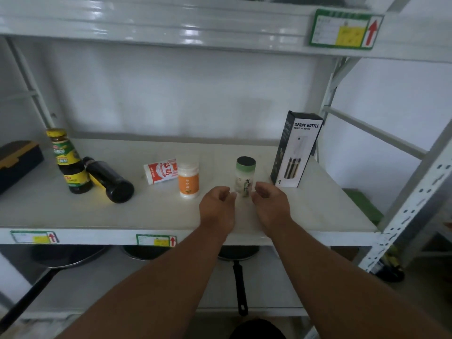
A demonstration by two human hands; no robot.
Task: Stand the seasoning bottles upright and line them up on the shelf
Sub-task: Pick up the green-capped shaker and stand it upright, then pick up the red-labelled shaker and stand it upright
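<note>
On the white shelf (pixel 97 216), the left hand (pixel 216 206) and right hand (pixel 270 203) flank a green-capped jar (pixel 245 176) that stands upright, fingers loosely curled just beside its lower part; whether they touch it is unclear. An orange-labelled jar (pixel 188 178) stands to its left, with a red-and-white bottle (pixel 160 170) lying behind it. Farther left a green-labelled sauce bottle (pixel 69 162) stands upright, and a dark bottle (pixel 108 179) lies against it. A spray bottle box (pixel 297 149) stands at right.
</note>
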